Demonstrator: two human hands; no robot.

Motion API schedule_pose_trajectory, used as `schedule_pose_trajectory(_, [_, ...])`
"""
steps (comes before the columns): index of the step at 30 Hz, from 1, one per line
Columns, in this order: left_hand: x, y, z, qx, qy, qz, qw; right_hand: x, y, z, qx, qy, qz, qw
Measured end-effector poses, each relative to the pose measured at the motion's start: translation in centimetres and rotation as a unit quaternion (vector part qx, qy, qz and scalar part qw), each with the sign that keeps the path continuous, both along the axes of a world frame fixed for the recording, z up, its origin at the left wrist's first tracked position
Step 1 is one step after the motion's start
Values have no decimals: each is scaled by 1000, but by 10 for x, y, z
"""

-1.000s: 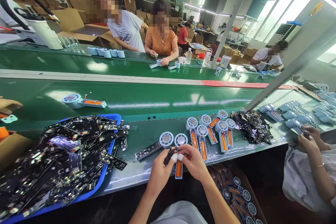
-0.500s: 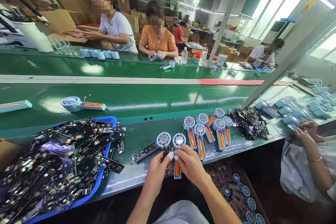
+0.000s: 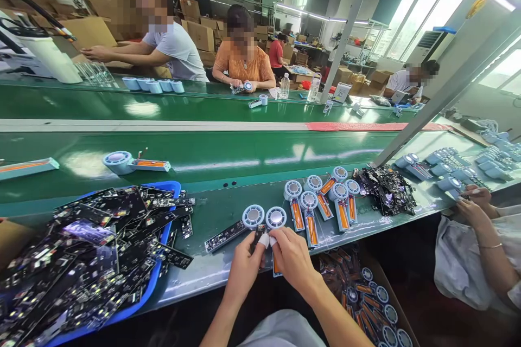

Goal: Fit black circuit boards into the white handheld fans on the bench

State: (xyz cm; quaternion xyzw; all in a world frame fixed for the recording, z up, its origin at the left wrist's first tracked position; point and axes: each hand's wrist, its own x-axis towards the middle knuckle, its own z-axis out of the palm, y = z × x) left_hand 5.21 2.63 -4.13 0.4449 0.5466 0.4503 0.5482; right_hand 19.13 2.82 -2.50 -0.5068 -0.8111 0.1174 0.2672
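My left hand (image 3: 246,262) is closed on a small black circuit board (image 3: 259,234), its thumb lying across the face. Close against it, my right hand (image 3: 292,254) pinches at the handle end of a light-blue fan housing (image 3: 276,217). The round head of that housing rests on the bench, and its handle with an orange part (image 3: 277,264) sticks out below my fingers. Whatever lies between my fingertips is too small to make out. Just left of it, another blue fan (image 3: 253,217) lies with a black board (image 3: 225,236) in its handle.
A blue basket (image 3: 178,191) heaped with black circuit boards (image 3: 101,249) stands at the left. Several fan housings (image 3: 309,200) and a board pile (image 3: 385,192) lie to the right. Behind runs a green conveyor (image 3: 228,152). A co-worker's hands (image 3: 474,203) work at far right.
On the conveyor, the fan housing and the handle at far left have shifted to the right. My hands have barely moved and keep their hold. The co-worker at upper left has leaned and lowered their arms.
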Motion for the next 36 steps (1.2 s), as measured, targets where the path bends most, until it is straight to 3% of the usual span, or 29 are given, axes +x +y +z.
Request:
schedule_pose_trajectory(4, [2, 6, 3, 7, 16, -3, 1000, 4, 1, -2, -9, 43, 23, 999])
schedule_pose_trajectory(9, [0, 2, -2, 10, 61, -14, 998, 6, 4, -12, 41, 83, 6, 996])
schedule_pose_trajectory(16, [-8, -7, -6, 45, 169, -13, 984, 4, 11, -13, 104, 31, 15, 994])
schedule_pose_trajectory(22, [-5, -6, -5, 99, 214, -23, 971, 5, 15, -8, 112, -18, 21, 993])
schedule_pose_trajectory(25, [-4, -7, -10, 138, 233, -28, 962, 4, 14, -4, 106, -65, 19, 992])
schedule_pose_trajectory(30, [-14, -8, -21, 241, 304, -51, 920, 5, 14, 5, 72, -79, 27, 994])
schedule_pose_trajectory(36, [-34, 5, -12, 260, 281, -144, 912, 15, 22, 11, -7, -8, 77, 997])
